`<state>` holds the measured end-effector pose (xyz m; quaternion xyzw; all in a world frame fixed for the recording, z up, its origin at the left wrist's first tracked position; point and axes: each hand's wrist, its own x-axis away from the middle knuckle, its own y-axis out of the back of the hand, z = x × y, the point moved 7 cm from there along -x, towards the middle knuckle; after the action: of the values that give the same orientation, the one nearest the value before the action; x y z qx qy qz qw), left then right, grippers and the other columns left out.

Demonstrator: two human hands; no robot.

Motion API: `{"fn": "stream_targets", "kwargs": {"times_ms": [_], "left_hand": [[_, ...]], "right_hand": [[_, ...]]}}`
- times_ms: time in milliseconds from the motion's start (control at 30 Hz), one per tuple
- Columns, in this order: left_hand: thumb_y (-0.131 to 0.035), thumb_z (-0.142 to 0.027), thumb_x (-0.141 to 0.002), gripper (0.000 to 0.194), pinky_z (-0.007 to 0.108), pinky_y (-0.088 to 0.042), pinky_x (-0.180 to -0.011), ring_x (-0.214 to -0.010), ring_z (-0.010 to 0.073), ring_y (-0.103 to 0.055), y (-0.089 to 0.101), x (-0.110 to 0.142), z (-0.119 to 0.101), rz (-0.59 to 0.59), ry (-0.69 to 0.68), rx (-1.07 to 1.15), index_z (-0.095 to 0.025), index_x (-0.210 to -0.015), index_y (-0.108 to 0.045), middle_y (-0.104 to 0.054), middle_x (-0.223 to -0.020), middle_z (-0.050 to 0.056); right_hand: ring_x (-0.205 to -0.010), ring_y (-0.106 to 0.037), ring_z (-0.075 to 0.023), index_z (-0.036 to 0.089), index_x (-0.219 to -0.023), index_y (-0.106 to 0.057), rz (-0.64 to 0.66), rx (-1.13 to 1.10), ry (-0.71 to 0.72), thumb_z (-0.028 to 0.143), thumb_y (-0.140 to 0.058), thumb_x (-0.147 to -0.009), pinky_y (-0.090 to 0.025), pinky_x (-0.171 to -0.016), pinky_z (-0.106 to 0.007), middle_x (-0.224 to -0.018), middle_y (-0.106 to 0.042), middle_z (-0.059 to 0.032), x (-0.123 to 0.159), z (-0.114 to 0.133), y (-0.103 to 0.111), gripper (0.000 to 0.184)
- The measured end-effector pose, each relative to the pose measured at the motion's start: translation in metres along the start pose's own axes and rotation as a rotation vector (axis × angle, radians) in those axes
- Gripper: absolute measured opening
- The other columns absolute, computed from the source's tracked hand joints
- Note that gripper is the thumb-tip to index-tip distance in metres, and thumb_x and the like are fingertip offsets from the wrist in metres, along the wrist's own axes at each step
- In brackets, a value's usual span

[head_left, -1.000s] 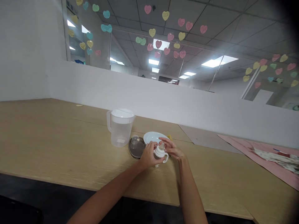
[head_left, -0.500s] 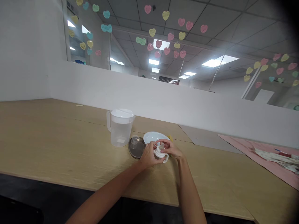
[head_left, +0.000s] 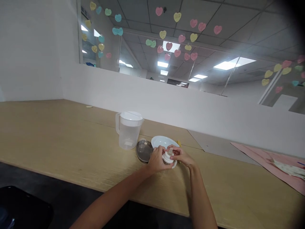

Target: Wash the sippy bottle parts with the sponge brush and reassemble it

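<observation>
Between my two hands is a baby bottle (head_left: 167, 158) with a white collar, a clear teat on top and a white side handle. My left hand (head_left: 157, 159) wraps round its left side, thumb below the collar. The fingers of my right hand (head_left: 180, 155) close on the collar and teat from the right. Just left of the hands lies a dark metal tray (head_left: 143, 154) with a small clear dome-shaped cap (head_left: 142, 143) on it. A white bowl (head_left: 163, 140) sits right behind the hands, partly covered by them.
A clear lidded pitcher (head_left: 130, 132) stands left of the tray. Something yellow (head_left: 179, 143) shows beside the bowl. A pink cloth (head_left: 269, 162) with a patterned fabric (head_left: 289, 169) lies at the far right. The wooden table (head_left: 78, 143) meets a white wall behind.
My right hand has come in from beside the bottle and its fingers have closed on the collar and teat. My left hand keeps its hold. The view has turned slightly left.
</observation>
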<state>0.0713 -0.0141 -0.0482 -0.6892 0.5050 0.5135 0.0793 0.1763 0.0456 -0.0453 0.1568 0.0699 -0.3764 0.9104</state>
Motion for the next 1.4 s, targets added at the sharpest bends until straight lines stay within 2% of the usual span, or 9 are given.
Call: {"fn": "stream_targets", "kwargs": {"times_ms": [133, 300, 467, 700, 800, 900, 1000, 1167, 1400], "left_hand": [[-0.066, -0.044, -0.054, 0.051, 0.032, -0.043, -0.069, -0.074, 0.018, -0.051, -0.001, 0.001, 0.002, -0.02, -0.03, -0.061, -0.017, -0.091, -0.043, -0.053, -0.08, 0.003], [-0.055, -0.053, -0.065, 0.048, 0.037, -0.04, -0.071, -0.073, 0.0202, -0.051, 0.009, -0.003, 0.0, 0.0, -0.335, -0.171, -0.014, -0.092, -0.048, -0.054, -0.077, 0.006], [-0.038, -0.024, -0.082, 0.028, 0.037, -0.039, -0.081, -0.09, 0.0215, -0.051, 0.04, -0.016, 0.063, -0.22, 0.101, -0.334, -0.014, -0.107, -0.045, -0.056, -0.094, 0.01], [-0.059, -0.009, -0.062, 0.038, 0.04, -0.036, -0.088, -0.11, 0.0301, -0.042, 0.018, -0.012, 0.107, 0.214, 0.277, -0.635, -0.009, -0.099, -0.053, -0.049, -0.117, 0.017], [-0.058, -0.004, -0.063, 0.035, 0.039, -0.041, -0.081, -0.099, 0.0269, -0.049, 0.028, -0.017, 0.098, 0.195, 0.292, -0.653, -0.011, -0.097, -0.054, -0.057, -0.102, 0.014], [-0.049, -0.009, -0.075, 0.029, 0.04, -0.041, -0.081, -0.096, 0.0241, -0.051, 0.049, -0.028, 0.068, -0.087, 0.159, -0.539, -0.013, -0.103, -0.051, -0.058, -0.099, 0.012], [-0.047, -0.019, -0.081, 0.03, 0.041, -0.039, -0.088, -0.103, 0.0224, -0.049, 0.06, -0.026, 0.023, -0.337, -0.144, -0.291, -0.014, -0.11, -0.046, -0.056, -0.109, 0.011], [-0.049, -0.019, -0.08, 0.03, 0.04, -0.042, -0.087, -0.104, 0.0216, -0.051, 0.037, -0.01, -0.036, -0.244, -0.554, -0.074, -0.015, -0.109, -0.047, -0.057, -0.109, 0.012], [-0.044, -0.015, -0.081, 0.037, 0.046, -0.043, -0.088, -0.111, 0.0238, -0.047, 0.019, -0.008, -0.04, -0.139, -0.558, 0.016, -0.014, -0.119, -0.044, -0.053, -0.118, 0.014]], "right_hand": [[-0.088, -0.048, -0.0149, 0.019, -0.087, -0.065, -0.018, 0.032, 0.01, 0.023, -0.071, -0.061, -0.038, -0.079, -0.026, -0.099, -0.049, -0.0027, 0.004, 0.0, -0.001, 0.027], [-0.086, -0.049, -0.0157, 0.019, -0.089, -0.065, -0.023, -0.019, 0.026, 0.023, -0.072, -0.059, -0.04, -0.074, -0.026, -0.098, -0.05, -0.0038, 0.003, -0.005, -0.002, 0.031], [-0.086, -0.051, -0.0163, 0.021, -0.1, -0.062, -0.053, -0.081, -0.014, 0.021, -0.074, -0.057, -0.041, -0.073, -0.026, -0.098, -0.054, -0.0044, 0.003, -0.014, 0.002, 0.045], [-0.084, -0.052, -0.0144, 0.022, -0.104, -0.059, -0.042, -0.128, -0.029, 0.018, -0.074, -0.056, -0.04, -0.072, -0.024, -0.089, -0.058, -0.0018, 0.003, -0.014, 0.0, 0.05], [-0.083, -0.052, -0.0143, 0.022, -0.106, -0.058, -0.039, -0.143, -0.037, 0.017, -0.074, -0.056, -0.04, -0.071, -0.024, -0.087, -0.057, -0.0015, 0.002, -0.014, -0.001, 0.053], [-0.083, -0.051, -0.0143, 0.022, -0.11, -0.055, -0.042, -0.144, -0.027, 0.017, -0.074, -0.055, -0.041, -0.071, -0.024, -0.088, -0.056, -0.0018, 0.001, -0.013, -0.002, 0.059], [-0.086, -0.051, -0.0142, 0.024, -0.115, -0.051, -0.047, -0.155, 0.002, 0.016, -0.075, -0.054, -0.041, -0.073, -0.024, -0.094, -0.055, -0.0017, -0.001, -0.011, -0.003, 0.066], [-0.098, -0.05, -0.0175, 0.027, -0.114, -0.049, -0.098, -0.152, 0.041, 0.018, -0.077, -0.05, -0.039, -0.085, -0.03, -0.107, -0.054, -0.0025, 0.0, -0.007, -0.002, 0.07], [-0.094, -0.052, -0.0169, 0.025, -0.116, -0.047, -0.128, -0.102, -0.023, 0.019, -0.075, -0.053, -0.041, -0.084, -0.031, -0.103, -0.056, -0.0026, 0.003, -0.018, 0.005, 0.069]]}}
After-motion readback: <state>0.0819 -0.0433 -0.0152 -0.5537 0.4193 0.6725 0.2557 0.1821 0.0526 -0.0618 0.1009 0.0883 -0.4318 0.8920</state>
